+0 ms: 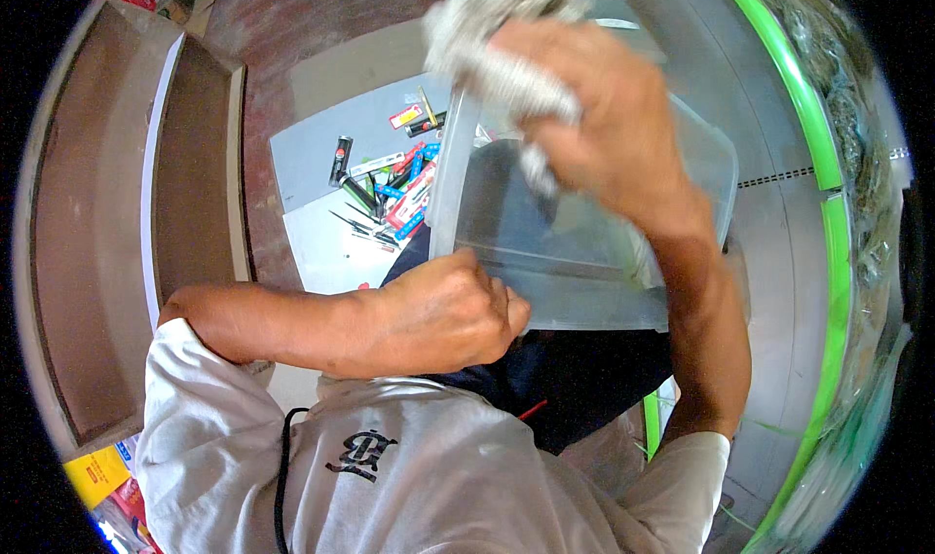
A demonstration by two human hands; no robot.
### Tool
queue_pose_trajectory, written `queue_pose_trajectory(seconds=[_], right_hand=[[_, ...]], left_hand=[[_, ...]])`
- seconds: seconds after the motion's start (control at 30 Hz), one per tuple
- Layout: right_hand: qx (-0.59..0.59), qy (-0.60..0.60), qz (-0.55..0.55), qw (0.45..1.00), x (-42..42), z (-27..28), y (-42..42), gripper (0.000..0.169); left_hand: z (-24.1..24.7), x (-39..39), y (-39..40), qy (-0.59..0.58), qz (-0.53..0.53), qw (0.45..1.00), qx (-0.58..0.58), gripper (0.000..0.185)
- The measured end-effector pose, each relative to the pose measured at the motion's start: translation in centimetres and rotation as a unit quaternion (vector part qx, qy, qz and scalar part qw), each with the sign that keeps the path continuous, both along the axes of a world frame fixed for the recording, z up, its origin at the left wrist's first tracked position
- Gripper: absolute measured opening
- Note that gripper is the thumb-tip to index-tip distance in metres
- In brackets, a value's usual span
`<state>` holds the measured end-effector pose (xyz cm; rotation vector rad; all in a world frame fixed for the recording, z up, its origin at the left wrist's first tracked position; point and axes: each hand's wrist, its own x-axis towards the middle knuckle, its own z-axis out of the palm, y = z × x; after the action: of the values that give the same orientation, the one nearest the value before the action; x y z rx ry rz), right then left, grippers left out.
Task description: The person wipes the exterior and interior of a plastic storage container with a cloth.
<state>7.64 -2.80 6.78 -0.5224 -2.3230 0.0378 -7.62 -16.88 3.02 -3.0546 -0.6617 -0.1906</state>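
Observation:
A translucent plastic storage bin (570,262) lies tilted on its side before me, over my dark-clad lap. My left hand (467,306) is closed on the bin's near rim corner. Blurred by motion, my right hand (592,108) grips a bunched whitish cloth (504,43) at the bin's far rim. The cloth hangs partly below the fingers, over the bin's side. Whether the cloth touches the plastic all along the rim cannot be told.
Pens, pencil-lead tubes and small colourful packets (409,196) lie heaped on grey and white sheets (314,167) left of the bin. An empty brown shelf unit (197,160) stands at the left. Green-edged grey panels (774,65) and clear plastic wrapping (869,189) line the right.

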Motion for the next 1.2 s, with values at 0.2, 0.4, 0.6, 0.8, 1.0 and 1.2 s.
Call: queue_pose_trajectory(seconds=[0.2,0.4,0.6,0.8,1.0,1.2], right_hand=[[-0.110,-0.248,0.126,0.954,-1.2,2.5,-7.3,0.045],[0.160,-0.123,-0.281,0.938,0.3,3.0,3.8,0.026],[0.152,-0.016,-0.227,0.962,4.9,1.1,0.9,0.029],[-0.075,-0.168,-0.441,0.879,9.3,-3.5,-4.7,0.033],[-0.155,-0.283,-0.501,0.803,12.3,-8.7,-1.4,0.029],[-0.161,-0.202,-0.459,0.850,11.4,-9.3,-0.7,0.029]], left_hand=[[-0.4,-1.1,1.0,0.042,-0.136,0.927,0.347,0.015],[0.0,-0.2,-0.1,0.015,-0.004,1.000,0.026,0.018],[-0.9,-1.2,-0.4,0.008,0.013,1.000,0.025,0.017],[0.0,-0.4,0.0,0.002,0.003,1.000,0.015,0.016],[-0.3,0.1,-0.1,0.031,0.001,0.999,0.022,0.016],[-0.4,0.3,-0.4,0.050,-0.009,0.998,0.037,0.018]])
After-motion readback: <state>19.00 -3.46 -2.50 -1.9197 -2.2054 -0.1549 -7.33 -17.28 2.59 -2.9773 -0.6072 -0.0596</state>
